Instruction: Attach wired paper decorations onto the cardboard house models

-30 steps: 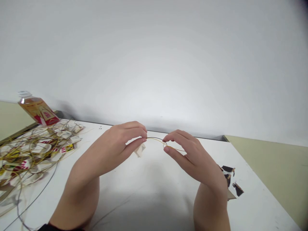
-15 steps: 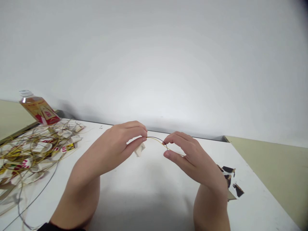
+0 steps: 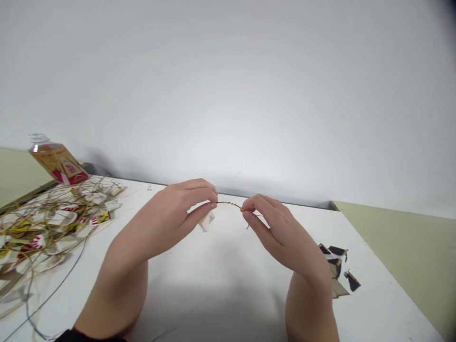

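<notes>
A thin pair of wires (image 3: pixel 230 204), yellow and dark, arches between my two hands above the white table. My left hand (image 3: pixel 188 206) pinches one end between thumb and fingertips. Just under those fingers shows a small white piece (image 3: pixel 207 221), partly hidden by the thumb; whether it hangs from the wires I cannot tell. My right hand (image 3: pixel 272 223) has thumb and index finger closed on the other end of the wires. Short loose ends stick out below and behind the right fingertips.
On the left lies a tangled heap of yellow and dark wires (image 3: pixel 46 223) with white pieces and colourful wrappers. Behind it a bottle of orange-brown liquid (image 3: pixel 60 161) leans. Torn black-and-brown scraps (image 3: pixel 338 270) lie right of my right forearm. A wall (image 3: pixel 235 95) borders the white table (image 3: pixel 221 285) at the back.
The thumb and index finger of my right hand have closed on the wires. The two strands, spread apart before, now run together. My left hand has stayed in place.
</notes>
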The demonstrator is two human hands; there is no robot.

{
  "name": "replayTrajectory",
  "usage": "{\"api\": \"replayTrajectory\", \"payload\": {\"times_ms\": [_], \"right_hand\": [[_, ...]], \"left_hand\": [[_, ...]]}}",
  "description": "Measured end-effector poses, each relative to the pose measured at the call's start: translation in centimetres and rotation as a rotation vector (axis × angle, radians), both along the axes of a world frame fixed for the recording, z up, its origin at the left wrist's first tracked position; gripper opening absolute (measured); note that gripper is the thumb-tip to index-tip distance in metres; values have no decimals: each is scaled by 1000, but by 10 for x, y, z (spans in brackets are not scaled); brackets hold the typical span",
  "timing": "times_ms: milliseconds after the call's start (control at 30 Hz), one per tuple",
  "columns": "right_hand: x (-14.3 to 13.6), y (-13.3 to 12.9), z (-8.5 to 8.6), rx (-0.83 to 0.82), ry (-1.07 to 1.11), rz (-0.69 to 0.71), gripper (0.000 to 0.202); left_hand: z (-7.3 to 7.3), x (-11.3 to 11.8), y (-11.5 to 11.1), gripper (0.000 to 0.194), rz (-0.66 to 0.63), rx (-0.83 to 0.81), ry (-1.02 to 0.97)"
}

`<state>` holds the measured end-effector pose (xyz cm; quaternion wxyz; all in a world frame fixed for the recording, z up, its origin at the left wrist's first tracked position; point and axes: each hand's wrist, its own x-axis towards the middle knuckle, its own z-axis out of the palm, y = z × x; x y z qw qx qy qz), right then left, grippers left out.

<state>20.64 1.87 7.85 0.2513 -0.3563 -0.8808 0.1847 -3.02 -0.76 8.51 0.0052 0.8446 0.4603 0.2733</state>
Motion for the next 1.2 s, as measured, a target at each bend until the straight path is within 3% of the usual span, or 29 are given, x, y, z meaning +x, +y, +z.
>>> {"api": "replayTrajectory", "payload": {"times_ms": [433,700,1200], "right_hand": [[-8,2,-2,81,-42,-12,14],[-12,2,-5,112,-66,33,15],[-14,1,-6,120,-13,10,14]], "left_hand": [[-2,10,0,21,3,-195,30],[-2,23,0,25,-73,-158,2],[-2,15,5,22,-53,-165,19]]}}
